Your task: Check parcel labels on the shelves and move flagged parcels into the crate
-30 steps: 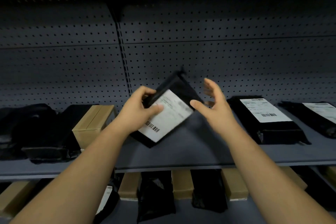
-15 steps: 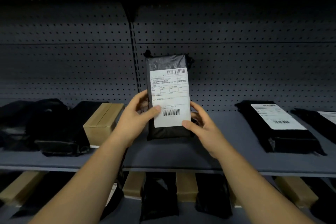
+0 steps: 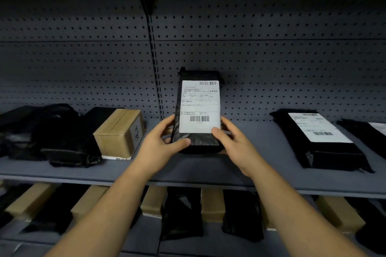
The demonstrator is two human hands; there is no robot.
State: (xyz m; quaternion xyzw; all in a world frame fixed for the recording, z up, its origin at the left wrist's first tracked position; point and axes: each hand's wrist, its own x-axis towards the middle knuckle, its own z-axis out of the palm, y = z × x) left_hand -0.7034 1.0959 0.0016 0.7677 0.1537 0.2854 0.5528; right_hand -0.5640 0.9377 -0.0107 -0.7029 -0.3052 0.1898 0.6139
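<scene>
A: What do the fingers have?

B: The left thumb (image 3: 184, 142) lies across the parcel (image 3: 196, 143), on the black film just under its label (image 3: 200, 106). The other left fingers curl round the left edge and go behind. The right thumb (image 3: 216, 131) presses the label's lower right corner, and the right fingers wrap behind the right edge. Both grips are closed on it.

A: What room is there round it?

B: It is held upright over the middle shelf (image 3: 188, 171). Its bottom edge is close to the deck, but I cannot tell whether they touch. Grey deck runs out on both sides. A tan box (image 3: 120, 131) sits well apart to the left, with black bags (image 3: 54, 131) beyond it. A flat parcel (image 3: 325, 152) lies label up, well apart to the right. The pegboard (image 3: 271, 69) stands behind, and its post (image 3: 153, 69) rises just left of the parcel's top. The shelf's front lip crosses under both forearms.

A: How does the parcel look?

B: It is a glossy black bag, creased near the bottom and bunched at the top. The white label covers most of its front. One barcode is at the top right and another low in the middle. The print is too small to read.

A: And the hands?

B: The left hand (image 3: 158, 146) and right hand (image 3: 238, 148) face each other, palms inward, at the parcel's lower half. The bare forearms rise from the bottom corners and converge. Under them, the lower shelf (image 3: 146, 233) holds a row of tan boxes and black bags.
</scene>
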